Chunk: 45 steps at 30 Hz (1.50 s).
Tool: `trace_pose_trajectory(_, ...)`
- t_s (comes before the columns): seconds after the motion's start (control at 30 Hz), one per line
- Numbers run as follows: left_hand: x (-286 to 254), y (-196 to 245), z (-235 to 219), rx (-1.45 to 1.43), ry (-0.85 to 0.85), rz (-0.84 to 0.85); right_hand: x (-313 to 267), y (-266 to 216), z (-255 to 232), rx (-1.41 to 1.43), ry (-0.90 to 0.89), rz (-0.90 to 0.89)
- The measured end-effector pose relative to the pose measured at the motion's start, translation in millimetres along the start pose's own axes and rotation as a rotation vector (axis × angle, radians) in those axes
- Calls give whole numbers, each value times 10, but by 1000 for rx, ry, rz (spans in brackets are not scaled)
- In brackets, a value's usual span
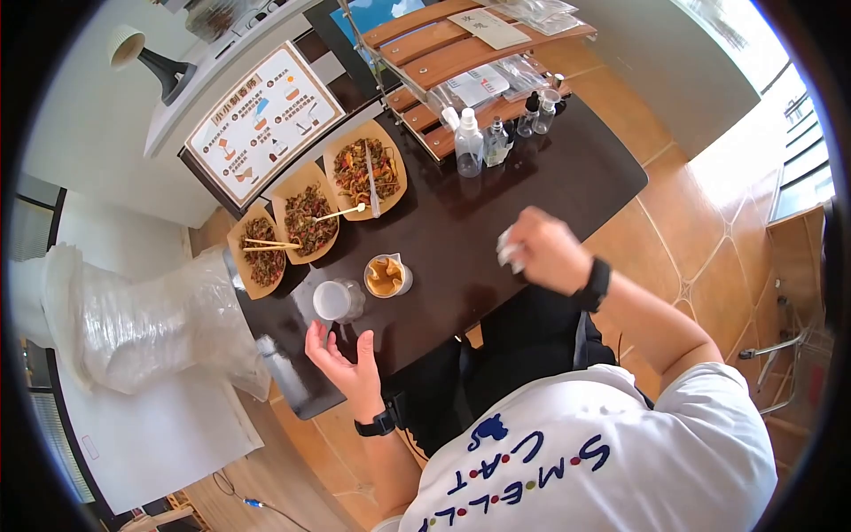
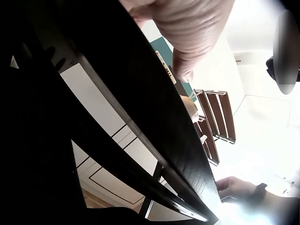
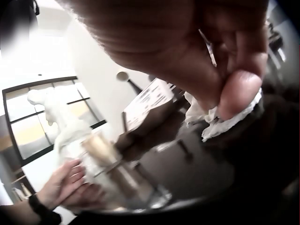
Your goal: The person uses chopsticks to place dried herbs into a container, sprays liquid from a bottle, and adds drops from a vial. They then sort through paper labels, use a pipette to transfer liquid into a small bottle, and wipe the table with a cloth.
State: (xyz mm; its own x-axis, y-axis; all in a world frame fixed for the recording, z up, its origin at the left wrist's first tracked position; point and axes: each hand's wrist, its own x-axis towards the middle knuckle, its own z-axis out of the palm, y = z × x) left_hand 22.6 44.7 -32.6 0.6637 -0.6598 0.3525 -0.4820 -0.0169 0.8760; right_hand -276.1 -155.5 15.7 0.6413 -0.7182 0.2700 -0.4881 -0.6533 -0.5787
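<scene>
My right hand (image 1: 545, 253) is held over the right part of the dark table (image 1: 567, 199), pinching a crumpled white tissue (image 1: 508, 252). Close up in the right wrist view, thumb and fingertips press together on the tissue (image 3: 232, 123), just above the dark tabletop. My left hand (image 1: 348, 365) is at the near left edge with fingers spread and relaxed, nothing in it. Right beyond its fingertips stands a clear container with a whitish round top (image 1: 332, 301). Beside that, a clear cup (image 1: 407, 282) holds folded brown paper (image 1: 385, 275).
Three paper trays (image 1: 398, 152) of dried plant mix line the far side, with sticks and a clear utensil (image 1: 371, 182) across them. Behind stands an illustrated board (image 1: 263, 124). A spray bottle (image 1: 469, 149) and small bottles stand by a wooden rack (image 1: 417, 46). Plastic-wrapped bulk (image 1: 155, 319) borders the left.
</scene>
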Motion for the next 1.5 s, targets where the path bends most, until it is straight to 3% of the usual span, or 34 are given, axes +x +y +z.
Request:
trace_pose_trajectory(0.07, 2, 11, 7, 16, -2, -2, -28, -307, 276, -157, -144, -164)
trace_pose_trajectory(0.13, -1, 20, 2, 44, -9, -6, -33, -521, 498, -118, -188, -229)
trace_pose_trajectory(0.23, 0, -3, -5, 68, -15, -3, -21, -633, 682, -43, -197, -116)
trace_pose_trajectory(0.3, 5, 1, 0, 67, -18, -2, 60, -508, 635, 80, -157, -333)
trace_pose_trajectory(0.33, 6, -7, -6, 67, -13, -4, 100, -536, 365, 187, -138, -235)
trace_pose_trajectory(0.43, 3, -31, -7, 31, -17, -4, 31, -25, -6, 132, 102, -40)
trace_pose_trajectory(0.47, 0, -41, -5, 37, -15, 10, -5, 100, -199, 152, 98, 128)
trace_pose_trajectory(0.53, 11, -57, -21, 57, -37, 41, -160, 493, -421, 8, 140, 268)
trace_pose_trajectory(0.6, 23, -13, -11, 65, -31, 38, -241, 575, -508, -52, 114, 412)
trace_pose_trajectory(0.97, 8, 28, 24, -13, 26, -50, 120, -229, 308, 188, -22, 28)
trace_pose_trajectory(1.07, 9, -8, 17, 30, 19, -33, 330, -237, 415, 242, -51, 7)
trace_pose_trajectory(1.2, 18, 25, 15, 74, 8, -33, 585, -226, 646, 228, -30, -148)
trace_pose_trajectory(1.5, 25, 23, 33, 55, 29, -32, 317, -524, 580, 309, -312, -306)
